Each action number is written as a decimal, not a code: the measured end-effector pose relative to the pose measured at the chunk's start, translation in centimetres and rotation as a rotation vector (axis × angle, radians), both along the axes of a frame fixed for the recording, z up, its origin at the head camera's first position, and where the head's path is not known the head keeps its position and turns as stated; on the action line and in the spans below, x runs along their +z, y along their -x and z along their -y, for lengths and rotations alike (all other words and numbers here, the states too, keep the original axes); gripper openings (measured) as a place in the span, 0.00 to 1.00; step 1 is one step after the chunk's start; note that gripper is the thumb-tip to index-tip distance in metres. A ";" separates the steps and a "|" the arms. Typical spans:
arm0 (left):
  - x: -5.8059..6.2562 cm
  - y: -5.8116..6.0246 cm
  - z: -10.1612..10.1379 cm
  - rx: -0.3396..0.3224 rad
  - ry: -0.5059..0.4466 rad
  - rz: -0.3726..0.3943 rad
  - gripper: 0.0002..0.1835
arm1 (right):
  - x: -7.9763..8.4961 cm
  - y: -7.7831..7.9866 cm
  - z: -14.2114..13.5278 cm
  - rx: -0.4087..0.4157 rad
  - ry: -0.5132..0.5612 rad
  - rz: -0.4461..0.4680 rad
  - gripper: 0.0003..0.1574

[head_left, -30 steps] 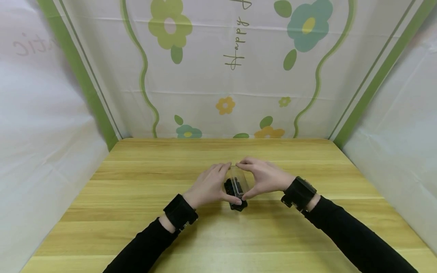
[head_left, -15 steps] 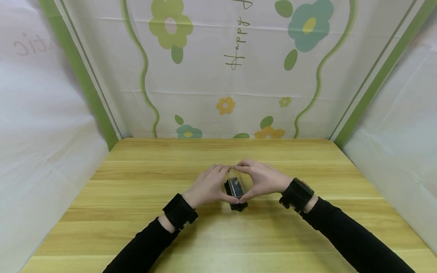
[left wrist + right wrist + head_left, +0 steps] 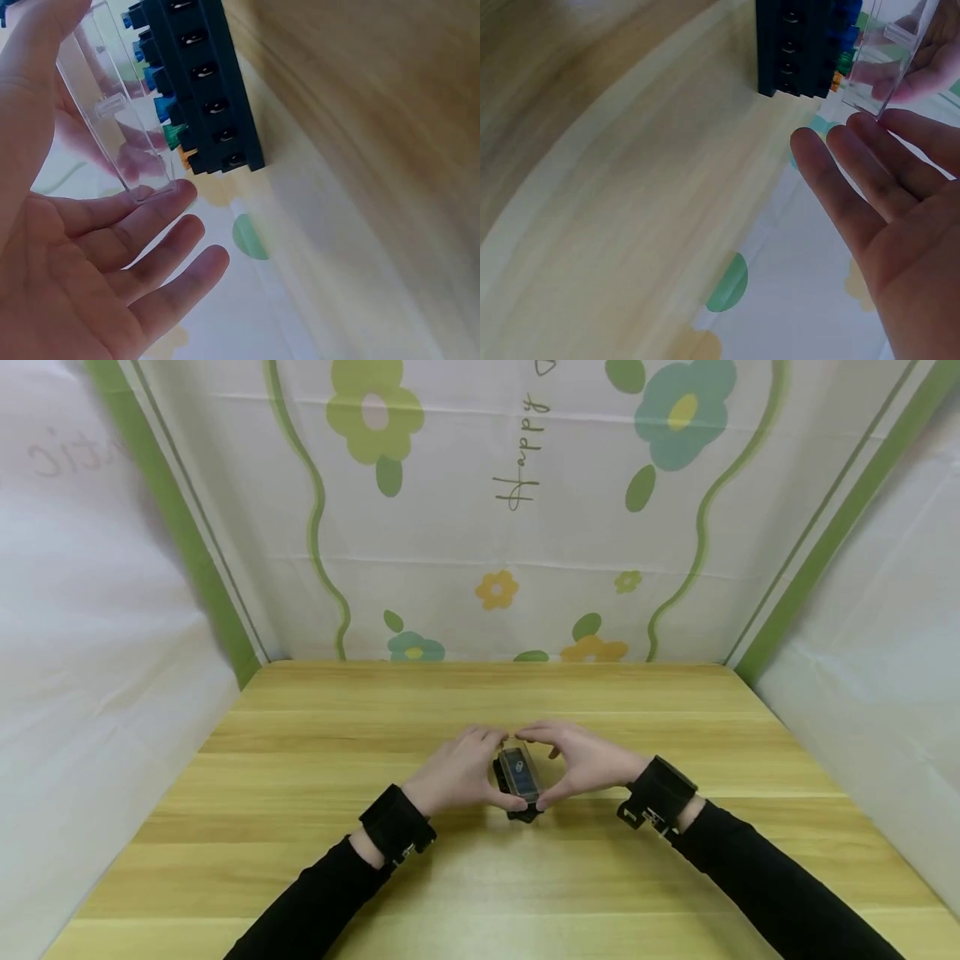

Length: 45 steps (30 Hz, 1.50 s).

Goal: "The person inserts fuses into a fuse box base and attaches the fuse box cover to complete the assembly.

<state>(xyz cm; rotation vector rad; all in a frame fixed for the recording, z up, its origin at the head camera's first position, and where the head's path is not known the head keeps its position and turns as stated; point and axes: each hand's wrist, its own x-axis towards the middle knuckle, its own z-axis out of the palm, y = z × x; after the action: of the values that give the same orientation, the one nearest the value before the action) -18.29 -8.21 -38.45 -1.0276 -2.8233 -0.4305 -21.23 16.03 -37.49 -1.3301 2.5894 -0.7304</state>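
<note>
A black fuse block (image 3: 206, 82) with blue, green and orange fuses (image 3: 163, 109) stands at the middle of the table. Just above the fuses is a clear plastic cover (image 3: 519, 772), apart from the block along its side in the left wrist view. My left hand (image 3: 459, 770) holds the cover between thumb and fingers, from the left. From the right, my right hand (image 3: 590, 758) holds it by its two ends, thumb at the near end and index finger at the far one. The remaining fingers of both hands stay extended.
The wooden table (image 3: 300, 860) spreads around the block. A white cloth (image 3: 435, 527) with printed flowers hangs behind its back edge, and white cloth sides (image 3: 112, 652) close in left and right.
Both hands have come down a little, and the clear cover has lowered toward the fuse block with them. The fuse block stays in its place.
</note>
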 end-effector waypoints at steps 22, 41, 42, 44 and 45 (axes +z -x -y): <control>-1.2 0.2 -0.2 -0.008 0.014 0.033 0.56 | -0.4 0.0 0.4 -0.013 -0.066 -0.059 0.60; -1.5 0.2 -0.2 -0.009 0.011 0.056 0.56 | -0.6 0.2 0.6 -0.015 -0.107 -0.028 0.60; -1.5 0.2 -0.2 -0.008 0.013 0.059 0.56 | -0.6 0.1 0.6 -0.016 -0.111 -0.028 0.60; -1.5 0.2 -0.3 -0.008 0.014 0.067 0.56 | -0.6 0.1 0.6 -0.018 -0.120 -0.031 0.59; -1.5 0.2 -0.3 -0.009 0.014 0.071 0.56 | -0.6 0.1 0.6 -0.019 -0.123 -0.030 0.59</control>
<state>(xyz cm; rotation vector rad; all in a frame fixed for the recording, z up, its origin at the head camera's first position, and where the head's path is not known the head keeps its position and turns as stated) -18.46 -7.92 -39.91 -1.0482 -2.8889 -0.4571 -21.34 15.40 -38.12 -1.2919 2.6264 -0.5477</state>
